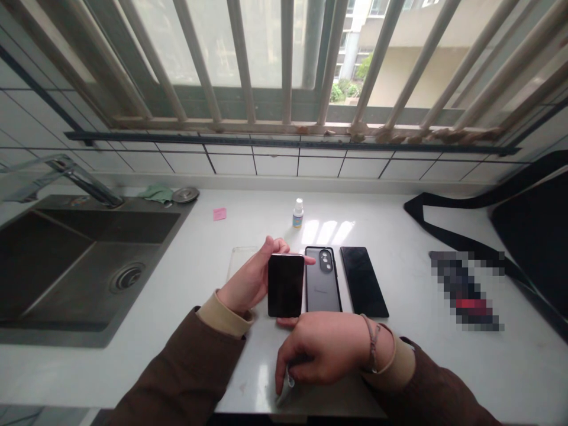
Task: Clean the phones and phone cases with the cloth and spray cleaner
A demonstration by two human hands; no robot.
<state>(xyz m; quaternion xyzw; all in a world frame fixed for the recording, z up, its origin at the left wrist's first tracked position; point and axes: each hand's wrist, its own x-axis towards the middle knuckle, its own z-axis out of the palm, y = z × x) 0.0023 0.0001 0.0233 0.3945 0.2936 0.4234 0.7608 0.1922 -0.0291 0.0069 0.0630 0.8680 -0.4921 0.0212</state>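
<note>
A smartphone (pixel 286 287) with a dark screen is held up by my left hand (pixel 255 275), the fingers closed around its edges. My right hand (pixel 328 346) is bent downward just in front of the phone, low over the counter. Its fingers are curled, and a small clear or whitish bit shows by the fingertips, too small to name. Behind my left hand lies a clear phone case (pixel 237 258), partly hidden. To the right of the held phone are a dark phone case (pixel 320 290) with camera cutouts and a second black phone (pixel 364 283), lying flat.
A small white bottle (pixel 297 214) stands at the back, with a pink sticky note (pixel 219 213) to its left. The sink (pixel 177 236) and faucet (pixel 84 180) occupy the left. On the right lie a black bag (pixel 536 225), its strap (pixel 444 204) and a pixelated object (pixel 468 290).
</note>
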